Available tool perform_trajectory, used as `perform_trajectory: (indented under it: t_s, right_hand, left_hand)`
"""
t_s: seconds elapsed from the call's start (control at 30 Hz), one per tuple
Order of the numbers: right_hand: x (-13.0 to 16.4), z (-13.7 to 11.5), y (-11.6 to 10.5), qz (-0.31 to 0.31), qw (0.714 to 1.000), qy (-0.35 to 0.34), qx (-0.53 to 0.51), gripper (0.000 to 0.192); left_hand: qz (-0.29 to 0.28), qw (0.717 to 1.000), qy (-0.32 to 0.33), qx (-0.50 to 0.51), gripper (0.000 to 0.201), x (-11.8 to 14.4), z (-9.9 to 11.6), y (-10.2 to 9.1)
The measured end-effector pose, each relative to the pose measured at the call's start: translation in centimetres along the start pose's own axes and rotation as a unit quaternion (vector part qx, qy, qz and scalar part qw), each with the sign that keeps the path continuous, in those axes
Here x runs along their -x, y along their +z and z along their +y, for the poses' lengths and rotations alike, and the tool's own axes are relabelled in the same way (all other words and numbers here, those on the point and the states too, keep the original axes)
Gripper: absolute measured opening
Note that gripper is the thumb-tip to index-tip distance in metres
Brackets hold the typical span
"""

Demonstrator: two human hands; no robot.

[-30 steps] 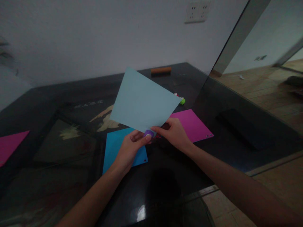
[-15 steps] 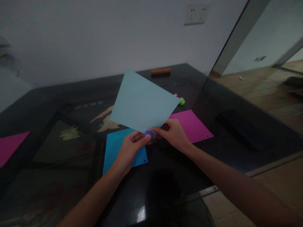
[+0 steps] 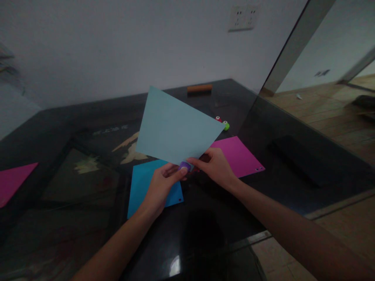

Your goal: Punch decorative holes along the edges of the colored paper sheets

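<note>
A pale blue square sheet of paper is held up at a slant above the dark table, its lowest corner toward me. My left hand is closed round a small purple gadget, which looks like a mini hole punch, at that corner; its underside is hidden. My right hand pinches the sheet's edge just right of the punch. Below my left hand lies a bright blue sheet with a dark dot like a hole near one corner. A pink sheet with small marks at its corner lies beyond my right hand.
Small red and green things with eye shapes sit behind the raised sheet. An orange-brown roll lies by the wall. Another pink sheet is at far left. A dark flat object lies on the right of the table.
The raised pale blue sheet has tipped slightly, its top corner shifting left and a little down. Both hands keep the same grip and have hardly moved.
</note>
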State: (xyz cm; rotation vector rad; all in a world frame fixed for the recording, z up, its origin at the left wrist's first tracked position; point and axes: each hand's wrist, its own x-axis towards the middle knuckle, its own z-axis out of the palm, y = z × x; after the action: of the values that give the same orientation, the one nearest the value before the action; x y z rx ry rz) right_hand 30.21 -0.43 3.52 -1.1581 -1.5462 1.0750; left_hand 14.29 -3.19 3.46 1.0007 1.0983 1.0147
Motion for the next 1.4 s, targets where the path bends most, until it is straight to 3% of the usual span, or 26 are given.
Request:
perform_trajectory:
  t_s: [1.17, 1.4]
  right_hand:
    - [0.26, -0.45, 0.04, 0.0, 1.0, 0.011, 0.002, 0.017]
    - [0.08, -0.08, 0.09, 0.007, 1.0, 0.001, 0.007, 0.018]
  left_hand:
    - [0.0, 0.999, 0.044, -0.001, 0.021, 0.02, -0.34, 0.28]
    - [0.024, 0.997, 0.064, 0.03, 0.021, -0.08, -0.79, 0.91]
